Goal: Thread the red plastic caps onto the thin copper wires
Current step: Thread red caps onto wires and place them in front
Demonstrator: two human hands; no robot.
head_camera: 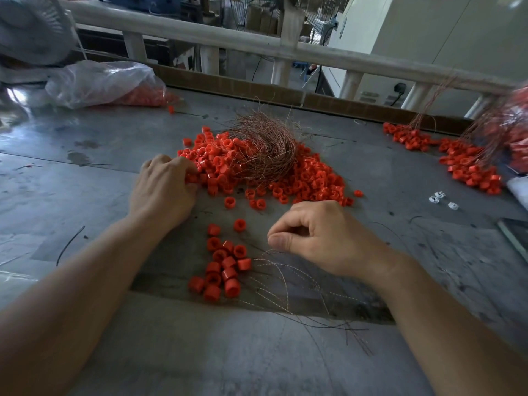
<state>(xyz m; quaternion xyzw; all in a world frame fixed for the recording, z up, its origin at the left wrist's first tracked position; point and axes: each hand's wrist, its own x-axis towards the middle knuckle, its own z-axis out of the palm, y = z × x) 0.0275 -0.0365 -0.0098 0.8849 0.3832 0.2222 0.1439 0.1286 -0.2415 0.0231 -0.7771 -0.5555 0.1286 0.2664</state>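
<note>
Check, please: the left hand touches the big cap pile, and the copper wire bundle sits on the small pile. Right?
No. The head view shows the copper wire bundle on the big cap pile, which the left hand touches, not the small pile.

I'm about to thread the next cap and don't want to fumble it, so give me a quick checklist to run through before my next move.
1. Caps within reach: ok, the left hand rests at the edge of the main cap pile.
2. Cap picked up: cannot tell, its fingers curl into the caps, tips hidden.
3. Wire pinched in the right hand: cannot tell, thumb meets forefinger, but any wire there is too thin to see.
4. Spare wires close: ok, loose copper wires lie just below that hand.
5. Small cap cluster kept apart from the pile: ok, bare table between.
</note>
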